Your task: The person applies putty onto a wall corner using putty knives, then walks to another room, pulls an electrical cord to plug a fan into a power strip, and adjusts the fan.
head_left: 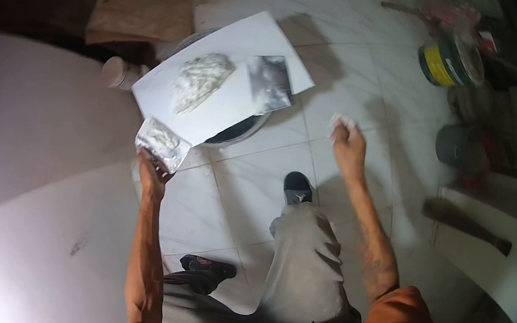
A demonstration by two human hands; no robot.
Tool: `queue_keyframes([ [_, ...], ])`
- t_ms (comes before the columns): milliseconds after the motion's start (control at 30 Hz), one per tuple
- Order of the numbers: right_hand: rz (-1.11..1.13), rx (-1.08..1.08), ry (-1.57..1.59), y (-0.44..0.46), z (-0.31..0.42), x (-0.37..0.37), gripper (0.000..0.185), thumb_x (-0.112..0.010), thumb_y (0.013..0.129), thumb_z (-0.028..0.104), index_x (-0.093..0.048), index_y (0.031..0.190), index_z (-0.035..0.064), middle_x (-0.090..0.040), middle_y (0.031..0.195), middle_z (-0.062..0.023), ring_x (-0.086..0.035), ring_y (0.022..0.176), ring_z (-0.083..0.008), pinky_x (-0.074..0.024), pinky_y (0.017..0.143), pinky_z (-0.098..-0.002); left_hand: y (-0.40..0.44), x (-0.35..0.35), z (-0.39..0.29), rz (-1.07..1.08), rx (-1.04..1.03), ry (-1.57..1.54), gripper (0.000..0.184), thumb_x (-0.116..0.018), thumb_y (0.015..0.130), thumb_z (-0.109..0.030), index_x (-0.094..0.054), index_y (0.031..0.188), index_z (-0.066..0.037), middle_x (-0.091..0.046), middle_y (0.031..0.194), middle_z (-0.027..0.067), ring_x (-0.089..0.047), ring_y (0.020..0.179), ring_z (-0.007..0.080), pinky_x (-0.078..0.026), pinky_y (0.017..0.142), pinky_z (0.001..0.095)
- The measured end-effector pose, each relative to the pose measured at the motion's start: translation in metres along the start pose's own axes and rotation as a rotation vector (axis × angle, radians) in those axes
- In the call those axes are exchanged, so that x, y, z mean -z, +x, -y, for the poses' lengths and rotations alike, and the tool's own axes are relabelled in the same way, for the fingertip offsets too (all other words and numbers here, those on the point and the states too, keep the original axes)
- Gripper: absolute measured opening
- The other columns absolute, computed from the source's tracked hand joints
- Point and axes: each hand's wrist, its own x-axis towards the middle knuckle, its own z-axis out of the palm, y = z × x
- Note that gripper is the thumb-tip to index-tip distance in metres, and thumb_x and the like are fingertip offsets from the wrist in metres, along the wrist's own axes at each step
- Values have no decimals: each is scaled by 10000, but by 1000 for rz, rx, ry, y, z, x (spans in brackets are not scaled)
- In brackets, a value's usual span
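My left hand [152,176] grips a small square sheet [166,148] from below, with a pale, shiny lump on top of it. It is beside the near left corner of a white board [169,93]. On the board sits a mound of whitish, lumpy material [200,81], its exact kind unclear. A grey, dark-patterned square sheet [271,82] lies at the board's right end. Out to the right, away from the board, my right hand [348,146] is closed in a pinch around a small white piece [342,122], blurred and too small to name.
The board rests over a dark round bucket [239,134]. A jar [122,73] and a cardboard box [140,13] stand at the left. On the right are a green-and-yellow can [447,62], a grey cup-like container [458,149] and a wooden-handled tool [467,225].
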Motion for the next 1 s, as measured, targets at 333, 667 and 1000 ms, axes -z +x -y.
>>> queue_keyframes([
  [333, -6, -791, 551, -153, 32, 207, 282, -631, 894, 279, -559, 786, 28, -535, 602, -43, -565, 556, -118, -442, 501, -280, -127, 57, 12, 13, 362, 376, 815, -399, 863, -693, -181, 1418, -138, -368, 1352, 207, -524, 1117, 426, -466, 872, 561],
  [667, -153, -1203, 366, -388, 0, 331, 377, -633, 863, 345, -546, 767, -9, -556, 606, -76, -565, 502, -152, -485, 469, -289, -336, -221, -56, 928, 207, 769, 780, -482, 869, -621, -304, 1384, -62, -481, 1238, 188, -625, 961, 312, -537, 796, 408],
  [1000, -437, -1483, 886, -692, 110, 178, 293, -570, 914, 240, -539, 744, 3, -533, 616, -73, -562, 484, -189, -461, 415, -332, -317, -283, -81, 998, 208, 1247, 539, -453, 916, -509, -436, 1295, -126, -564, 1119, 140, -626, 748, 254, -533, 685, 380],
])
